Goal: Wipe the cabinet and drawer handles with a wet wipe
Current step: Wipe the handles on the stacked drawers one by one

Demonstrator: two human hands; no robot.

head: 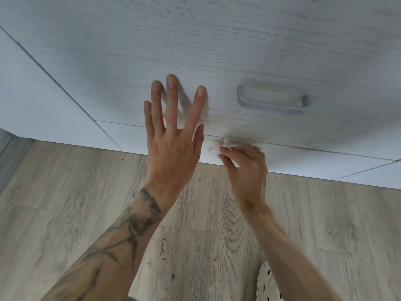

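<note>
A grey metal bar handle (273,100) is fixed on the pale wood-grain drawer front (217,51), right of centre. My left hand (173,140) is spread flat with its fingertips against the drawer front, left of the handle. My right hand (245,168) is lower, below and left of the handle, pinching a small white wet wipe (214,147) with a tiny red mark. The wipe sits at the seam between the drawer front and the white plinth (303,161), apart from the handle.
White cabinet panels (43,101) continue to the left. Light wood-plank flooring (108,203) runs below the plinth. A white perforated shoe (268,283) shows at the bottom edge, right of centre.
</note>
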